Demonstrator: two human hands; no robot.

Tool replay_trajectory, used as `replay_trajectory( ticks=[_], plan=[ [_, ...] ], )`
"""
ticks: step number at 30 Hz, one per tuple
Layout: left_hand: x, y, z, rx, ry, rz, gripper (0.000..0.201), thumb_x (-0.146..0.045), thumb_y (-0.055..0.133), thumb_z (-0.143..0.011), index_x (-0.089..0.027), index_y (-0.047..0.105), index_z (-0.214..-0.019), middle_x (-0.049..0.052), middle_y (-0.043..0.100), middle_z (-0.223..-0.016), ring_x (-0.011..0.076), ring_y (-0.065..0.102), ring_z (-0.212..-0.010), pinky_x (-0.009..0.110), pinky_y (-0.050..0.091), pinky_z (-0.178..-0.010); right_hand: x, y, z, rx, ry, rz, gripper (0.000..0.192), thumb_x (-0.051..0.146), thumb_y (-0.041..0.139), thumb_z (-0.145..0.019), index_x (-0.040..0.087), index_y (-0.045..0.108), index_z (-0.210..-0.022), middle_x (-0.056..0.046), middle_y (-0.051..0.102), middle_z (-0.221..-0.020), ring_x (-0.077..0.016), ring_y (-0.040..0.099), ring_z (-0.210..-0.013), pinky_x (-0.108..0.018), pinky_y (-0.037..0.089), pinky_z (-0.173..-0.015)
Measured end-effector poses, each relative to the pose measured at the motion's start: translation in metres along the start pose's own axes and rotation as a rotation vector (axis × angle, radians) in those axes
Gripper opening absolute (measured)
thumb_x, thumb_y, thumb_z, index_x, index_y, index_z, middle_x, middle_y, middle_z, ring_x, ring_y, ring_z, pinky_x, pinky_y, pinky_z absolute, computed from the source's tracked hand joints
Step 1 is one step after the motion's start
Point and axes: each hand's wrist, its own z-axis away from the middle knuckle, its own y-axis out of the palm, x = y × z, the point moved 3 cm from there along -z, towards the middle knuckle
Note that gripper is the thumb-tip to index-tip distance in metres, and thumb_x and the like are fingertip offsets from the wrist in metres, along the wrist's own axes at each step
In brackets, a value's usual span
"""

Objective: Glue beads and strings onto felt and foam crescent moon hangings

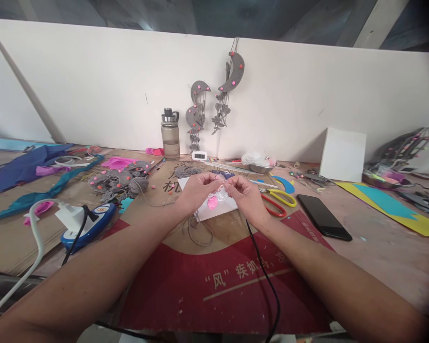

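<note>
Both forearms extended; left hand and right hand pinch a small pink piece above white paper; glossy pink scrap beneath.

A clear plastic water bottle with a grey cap is stood against the white wall, beside two grey felt crescent-moon hangings. A black smartphone is laid flat on the cardboard-covered table, near yellow-handled scissors and a white box.

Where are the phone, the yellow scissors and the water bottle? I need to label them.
phone (323,217), head view, middle of its dark screen
yellow scissors (282,196), head view, yellow handle loop
water bottle (170,138), head view, clear body
</note>
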Motion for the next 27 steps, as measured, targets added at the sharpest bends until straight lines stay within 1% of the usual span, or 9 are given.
replay_trajectory(
  ticks=[5,9,13,15,17,19,21,23,27],
  plan=[
    [-0.008,0.004,0.004,-0.011,-0.005,-0.075,0.02,-0.035,0.067,-0.073,-0.016,0.063,-0.07,-0.002,0.057,-0.066,0.0098,0.045,-0.061,0.024,0.037,-0.062,0.001,0.002,0.001,-0.01,0.029,0.013,0.018,0.036,0.06,-0.077,0.02,0.053,-0.073,0.003,0.049,-0.068,-0.0119,0.042,-0.062,-0.027,0.034,-0.06],
    [-0.013,0.006,0.008,-0.034,0.002,-0.11,0.019,-0.034,0.066,-0.074,-0.016,0.063,-0.07,-0.002,0.058,-0.068,0.0108,0.047,-0.065,0.024,0.038,-0.064,0.005,0.003,0.004,-0.008,-0.017,0.031,0.017,0.035,0.057,-0.081,0.02,0.053,-0.074,0.002,0.049,-0.069,-0.0121,0.042,-0.063,-0.027,0.034,-0.06],
    [-0.008,0.003,0.006,-0.056,0.015,-0.102,0.023,-0.037,0.064,-0.076,-0.016,0.061,-0.068,-0.002,0.057,-0.065,0.0109,0.048,-0.063,0.024,0.036,-0.061,0.005,0.004,0.005,0.01,-0.02,0.047,0.02,0.038,0.057,-0.084,0.02,0.055,-0.075,0.002,0.05,-0.067,-0.0124,0.043,-0.063,-0.027,0.036,-0.061],
    [-0.002,0.0,0.003,-0.059,0.032,-0.06,0.026,-0.039,0.064,-0.078,-0.016,0.06,-0.067,-0.002,0.055,-0.063,0.0103,0.046,-0.061,0.024,0.035,-0.059,0.0,0.004,0.003,0.016,0.003,0.03,0.02,0.04,0.058,-0.085,0.02,0.057,-0.082,0.002,0.053,-0.07,-0.0129,0.046,-0.064,-0.028,0.039,-0.063],
    [0.003,-0.002,0.0,-0.057,0.059,-0.006,0.026,-0.039,0.064,-0.078,-0.015,0.061,-0.068,-0.002,0.055,-0.063,0.0098,0.045,-0.06,0.024,0.035,-0.059,-0.006,0.003,0.0,0.011,0.02,0.006,0.025,0.042,0.06,-0.083,0.021,0.056,-0.095,0.001,0.057,-0.079,-0.0137,0.05,-0.068,-0.029,0.042,-0.066],
    [0.006,-0.004,-0.002,-0.053,0.075,0.028,0.024,-0.038,0.064,-0.078,-0.015,0.063,-0.073,-0.002,0.055,-0.064,0.0098,0.046,-0.061,0.024,0.036,-0.06,-0.011,0.001,-0.002,0.005,0.018,0.023,0.029,0.043,0.061,-0.082,0.021,0.053,-0.099,0.0,0.058,-0.083,-0.0143,0.051,-0.071,-0.029,0.042,-0.068],
    [0.008,-0.005,-0.004,-0.048,0.081,0.038,0.023,-0.038,0.065,-0.078,-0.015,0.066,-0.078,-0.002,0.056,-0.066,0.01,0.047,-0.062,0.024,0.036,-0.061,-0.013,-0.001,-0.003,0.007,0.001,0.088,0.024,0.044,0.059,-0.084,0.021,0.053,-0.088,0.001,0.055,-0.076,-0.0142,0.049,-0.07,-0.029,0.04,-0.067],
    [0.008,-0.005,-0.004,-0.034,0.077,0.035,0.023,-0.038,0.067,-0.078,-0.015,0.067,-0.081,-0.001,0.059,-0.07,0.0105,0.05,-0.065,0.024,0.038,-0.063,-0.012,-0.003,-0.003,0.005,-0.016,0.147,0.023,0.042,0.056,-0.086,0.021,0.051,-0.076,0.002,0.051,-0.069,-0.0138,0.046,-0.067,-0.029,0.037,-0.065],
    [0.008,-0.003,-0.002,0.008,0.041,0.026,0.025,-0.039,0.07,-0.075,-0.015,0.068,-0.08,0.0,0.063,-0.075,0.0112,0.053,-0.069,0.024,0.04,-0.065,-0.008,-0.005,-0.003,-0.026,-0.05,0.181,0.021,0.034,0.057,-0.083,0.021,0.05,-0.069,0.003,0.048,-0.065,-0.0132,0.043,-0.064,-0.029,0.034,-0.063]
  ],
)
